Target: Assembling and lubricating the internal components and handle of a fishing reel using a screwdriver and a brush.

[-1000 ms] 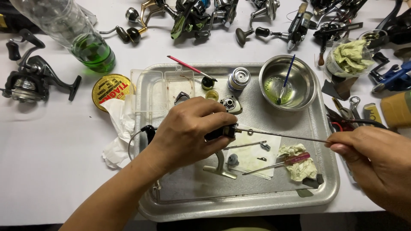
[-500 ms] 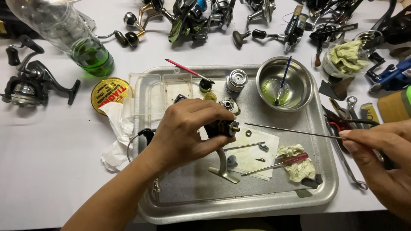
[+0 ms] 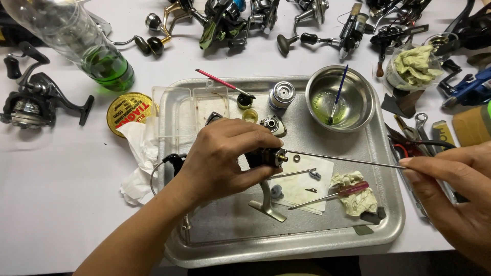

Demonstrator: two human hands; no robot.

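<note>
Two hands busy: left hand [image 3: 225, 158] grips reel body [image 3: 263, 157]; right hand [image 3: 455, 189] pinches thin rod [image 3: 342, 160] over tray [image 3: 286, 245].

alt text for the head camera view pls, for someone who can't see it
Over a metal tray, the left hand grips a dark fishing reel body while the right hand holds the end of a thin metal shaft reaching into it. A steel bowl, small reel parts and more fishing reels lie around.

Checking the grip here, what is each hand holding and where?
Left hand grips the reel body around its middle; right hand pinches the thin rod at its outer end.
</note>
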